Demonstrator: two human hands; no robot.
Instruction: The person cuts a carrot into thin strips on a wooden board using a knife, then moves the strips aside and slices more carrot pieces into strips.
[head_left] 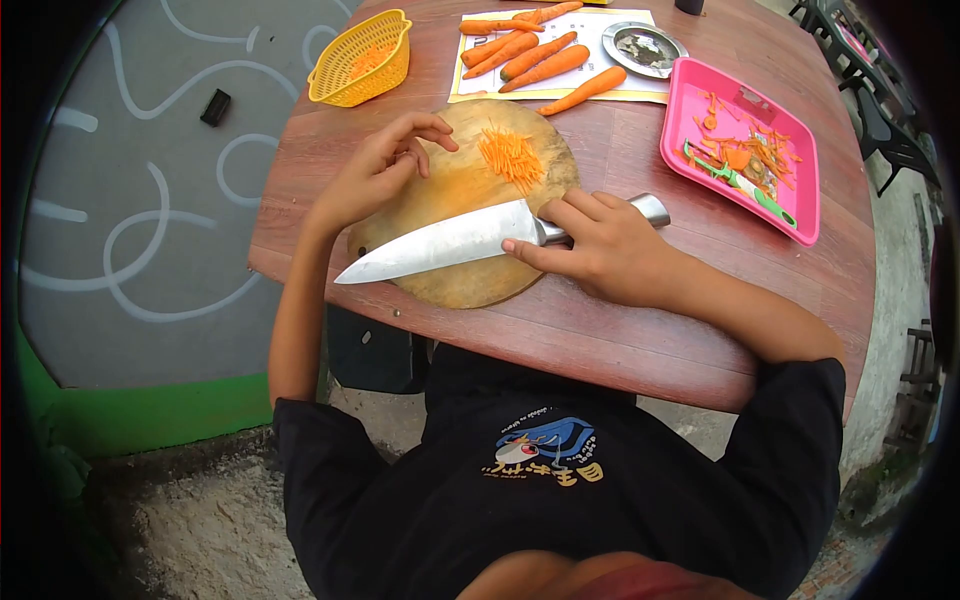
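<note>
A round wooden cutting board [450, 215] lies on the table, with a small heap of shredded carrot [511, 158] near its upper right. My right hand [610, 250] grips the metal handle of a large kitchen knife [445, 240]. The blade rests flat over the lower board, its tip pointing left past the rim. Above the board's left side, my left hand [388, 165] holds nothing; its fingers are apart and loosely bent.
Several whole carrots [545, 68] lie on a printed sheet beside a metal ashtray [645, 48]. At upper left stands a yellow basket [334, 88] with carrot shreds. A pink tray [810, 190] holds peelings and a green-handled peeler [765, 203]. Chairs [880, 120] stand beyond the wooden table [640, 345].
</note>
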